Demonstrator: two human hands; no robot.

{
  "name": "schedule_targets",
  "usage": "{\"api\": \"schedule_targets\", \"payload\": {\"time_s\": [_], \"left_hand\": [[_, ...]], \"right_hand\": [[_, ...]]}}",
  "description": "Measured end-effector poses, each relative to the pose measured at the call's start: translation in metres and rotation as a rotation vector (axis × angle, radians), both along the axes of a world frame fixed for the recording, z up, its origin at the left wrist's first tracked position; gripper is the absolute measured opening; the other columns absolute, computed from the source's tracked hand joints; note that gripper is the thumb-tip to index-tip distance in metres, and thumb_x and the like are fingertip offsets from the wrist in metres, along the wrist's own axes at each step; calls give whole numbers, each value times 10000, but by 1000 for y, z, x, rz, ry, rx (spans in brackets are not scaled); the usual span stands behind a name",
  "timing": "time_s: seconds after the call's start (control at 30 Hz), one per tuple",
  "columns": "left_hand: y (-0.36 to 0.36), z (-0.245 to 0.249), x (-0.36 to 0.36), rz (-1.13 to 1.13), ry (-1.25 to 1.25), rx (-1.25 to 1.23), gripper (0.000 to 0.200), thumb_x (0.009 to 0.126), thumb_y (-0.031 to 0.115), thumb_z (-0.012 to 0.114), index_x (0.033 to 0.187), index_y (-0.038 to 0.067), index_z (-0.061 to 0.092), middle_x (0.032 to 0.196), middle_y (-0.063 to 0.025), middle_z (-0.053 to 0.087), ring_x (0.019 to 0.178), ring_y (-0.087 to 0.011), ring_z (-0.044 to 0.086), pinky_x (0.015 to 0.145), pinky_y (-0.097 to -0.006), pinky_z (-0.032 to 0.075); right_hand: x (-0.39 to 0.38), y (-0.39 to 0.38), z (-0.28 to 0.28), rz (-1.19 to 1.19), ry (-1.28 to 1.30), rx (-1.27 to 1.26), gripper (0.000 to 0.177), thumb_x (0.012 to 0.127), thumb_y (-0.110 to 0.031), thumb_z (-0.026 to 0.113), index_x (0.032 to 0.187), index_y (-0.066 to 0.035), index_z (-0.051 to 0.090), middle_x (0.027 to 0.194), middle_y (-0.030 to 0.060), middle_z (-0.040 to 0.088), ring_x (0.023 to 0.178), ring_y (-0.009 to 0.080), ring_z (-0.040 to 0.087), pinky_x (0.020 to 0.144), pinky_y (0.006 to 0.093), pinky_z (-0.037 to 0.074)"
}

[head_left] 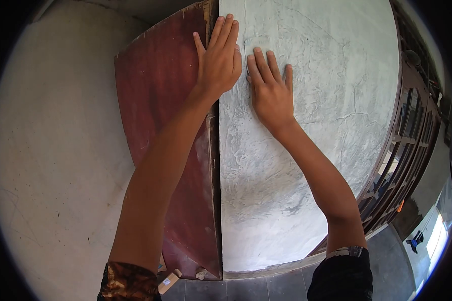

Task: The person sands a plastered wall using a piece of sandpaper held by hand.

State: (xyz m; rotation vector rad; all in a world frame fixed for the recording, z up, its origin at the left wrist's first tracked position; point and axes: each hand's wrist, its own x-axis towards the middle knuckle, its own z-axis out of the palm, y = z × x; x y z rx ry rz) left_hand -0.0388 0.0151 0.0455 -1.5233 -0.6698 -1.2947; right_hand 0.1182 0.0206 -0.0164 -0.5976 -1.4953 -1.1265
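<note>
My left hand (218,62) reaches up to where the dark red panel (160,95) meets the pale wall (311,150). Its fingers are stretched upward, with the little finger apart from the others. Slightly lower and to the right, my right hand (272,93) lies against the wall with its fingers spread. The wall surface around it is rough, whitish-grey and wrinkled, with thin cracks. A faint rounded pale patch shows by the right fingertips; I cannot make out what it is. Both palms are hidden.
A dark vertical gap (215,165) runs along the panel's edge. Another plain wall (55,140) stands at left. Brown-framed windows (404,135) are at right. On the grey tiled floor (246,290) lies a small cardboard piece (169,282) by the panel's foot.
</note>
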Motion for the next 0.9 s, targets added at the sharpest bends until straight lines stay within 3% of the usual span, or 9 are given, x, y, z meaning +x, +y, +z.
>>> {"api": "schedule_targets", "payload": {"time_s": [0.07,0.2,0.27,0.37,0.53,0.6,0.73,0.8,0.9], "left_hand": [[-1,2,-2,2,-13,15,569,1027,118,391,1585,10,364,1701,-105,289,1592,-291,206,1182,-754,65],[-1,2,0,-7,1,-7,568,1027,122,395,1584,15,368,1700,-102,293,1590,-288,211,1186,-748,60],[-1,1,-2,10,-7,-5,569,1027,123,395,1585,17,368,1700,-99,293,1590,-287,213,1188,-747,59],[1,-1,-3,-21,-8,3,571,1029,123,390,1590,24,362,1702,-94,290,1591,-282,210,1190,-744,54],[0,0,-1,-7,-10,15,568,1031,128,396,1589,30,368,1701,-93,295,1589,-284,216,1187,-748,59],[0,1,-2,-13,-10,13,567,1032,129,396,1589,29,369,1702,-94,293,1589,-285,215,1186,-749,60],[1,0,-1,-17,-10,11,566,1033,125,392,1590,27,366,1705,-95,286,1590,-291,212,1186,-749,54],[0,2,-2,-25,-18,17,566,1032,122,393,1589,26,367,1704,-95,289,1590,-293,211,1186,-749,54],[2,3,-1,-27,-4,8,567,1028,117,396,1587,25,370,1702,-95,293,1591,-294,210,1185,-750,57]], "right_hand": [[3,2,1,-29,-14,11,451,1016,-211,582,1453,-104,564,1560,69,513,1465,308,451,1110,710,345],[-9,9,92,2,65,176,426,1032,-219,548,1438,-91,567,1533,68,536,1429,310,480,1105,704,351],[-11,6,71,42,69,110,441,1035,-230,549,1455,-97,557,1546,71,524,1446,312,464,1114,708,339],[-3,-6,-11,26,-10,-43,481,1042,-254,546,1504,-123,521,1594,61,474,1491,308,412,1141,719,292],[-11,8,72,69,79,116,434,1050,-226,521,1468,-116,546,1570,65,494,1472,329,418,1141,722,283],[-13,11,73,99,78,101,455,1048,-228,528,1488,-109,530,1584,79,479,1487,339,399,1155,714,269],[-3,0,-26,94,6,-114,499,1047,-240,548,1527,-114,497,1631,88,416,1521,338,353,1183,703,232],[-1,2,-5,68,-12,-29,477,1051,-238,534,1509,-106,511,1623,88,426,1521,336,352,1183,701,238],[-14,12,73,156,42,102,444,1054,-231,512,1468,-75,534,1581,118,474,1501,332,384,1192,670,255]]}}
